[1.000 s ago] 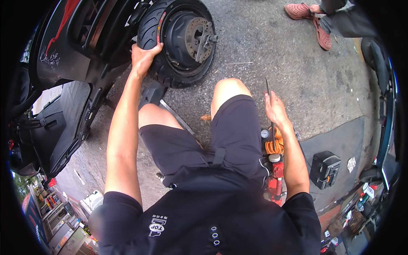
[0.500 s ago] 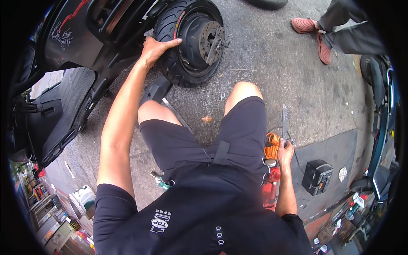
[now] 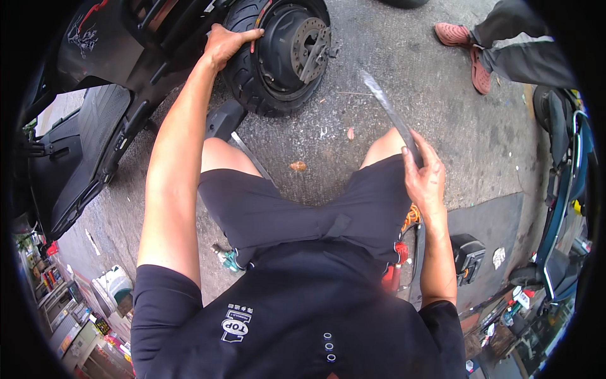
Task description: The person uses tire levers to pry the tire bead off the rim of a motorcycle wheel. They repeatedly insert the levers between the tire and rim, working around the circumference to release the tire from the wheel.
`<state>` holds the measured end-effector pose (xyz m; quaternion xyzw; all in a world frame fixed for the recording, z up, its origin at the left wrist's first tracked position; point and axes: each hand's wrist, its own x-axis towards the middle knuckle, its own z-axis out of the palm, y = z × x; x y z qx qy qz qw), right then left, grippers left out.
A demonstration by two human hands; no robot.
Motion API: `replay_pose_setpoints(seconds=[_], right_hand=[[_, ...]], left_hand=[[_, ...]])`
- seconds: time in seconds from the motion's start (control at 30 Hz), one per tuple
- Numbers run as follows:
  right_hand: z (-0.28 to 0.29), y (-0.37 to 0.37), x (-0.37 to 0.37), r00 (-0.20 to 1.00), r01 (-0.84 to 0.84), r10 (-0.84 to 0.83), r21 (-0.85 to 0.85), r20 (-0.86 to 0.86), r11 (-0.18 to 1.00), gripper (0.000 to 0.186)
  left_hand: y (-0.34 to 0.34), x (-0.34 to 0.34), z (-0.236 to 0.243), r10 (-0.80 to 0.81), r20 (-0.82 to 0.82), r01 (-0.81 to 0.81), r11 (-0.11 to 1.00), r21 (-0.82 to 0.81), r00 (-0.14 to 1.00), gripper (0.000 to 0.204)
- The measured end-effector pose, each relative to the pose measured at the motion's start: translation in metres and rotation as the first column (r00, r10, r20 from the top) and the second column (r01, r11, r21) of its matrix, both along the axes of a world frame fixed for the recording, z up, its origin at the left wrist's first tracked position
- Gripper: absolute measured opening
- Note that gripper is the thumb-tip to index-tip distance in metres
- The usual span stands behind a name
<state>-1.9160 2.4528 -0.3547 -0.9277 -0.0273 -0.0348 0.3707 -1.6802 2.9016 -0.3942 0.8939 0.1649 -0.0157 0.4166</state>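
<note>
My left hand (image 3: 228, 45) grips the black tyre (image 3: 243, 82) of a scooter wheel from its left side, thumb laid across the sidewall and fingers hidden behind the tread. A dark hub with a brake disc (image 3: 307, 54) fills the wheel's middle. In my closed right hand (image 3: 424, 177) is a long flat metal tyre lever (image 3: 391, 114), held above my right knee. Its shiny tip points up and left, toward the wheel but apart from it. A second metal bar (image 3: 247, 151) lies beside my left knee.
The black scooter body (image 3: 107, 57) stands at the left, close to my left arm. A person's legs in pink clogs (image 3: 453, 35) are at the far right. Behind my right arm are an orange coiled hose (image 3: 411, 218), a red tool (image 3: 392, 271) and a black case (image 3: 468, 256) on a mat.
My right hand has swung forward and up from beside my hip, bringing the tyre lever over my right knee and tilting it toward the wheel. The left hand stays on the tyre.
</note>
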Motion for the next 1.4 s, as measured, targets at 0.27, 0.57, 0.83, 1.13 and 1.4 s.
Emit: replay_pose_setpoints(seconds=[0.27, 0.57, 0.83, 1.13, 1.4], right_hand=[[-0.044, 0.086, 0.027, 0.932, -0.312, 0.288, -0.081, -0.221, 0.947, 0.038], [-0.06, 0.115, 0.03, 0.923, -0.283, 0.266, -0.022, -0.277, 0.959, 0.037], [-0.07, 0.125, 0.027, 0.947, -0.224, 0.223, 0.02, -0.23, 0.974, 0.039], [-0.04, 0.126, 0.057, 0.954, -0.152, 0.167, 0.077, -0.25, 0.985, 0.04], [0.031, 0.12, 0.16, 0.935, -0.271, 0.334, -0.363, 0.122, 0.891, 0.035]], left_hand=[[-0.003, -0.001, -0.001, -0.02, 0.054, 0.019, 0.999, 0.031, 0.998, 0.107], [-0.032, -0.017, 0.027, -0.046, 0.182, 0.111, 0.923, -0.368, 0.982, 0.037], [-0.012, -0.008, 0.014, -0.059, 0.095, 0.08, 0.969, -0.236, 0.994, 0.068], [0.001, 0.002, -0.01, 0.025, 0.069, -0.031, 0.995, 0.09, 0.997, 0.114], [-0.009, -0.003, 0.001, 0.075, 0.048, -0.078, 0.994, 0.072, 0.996, 0.108]])
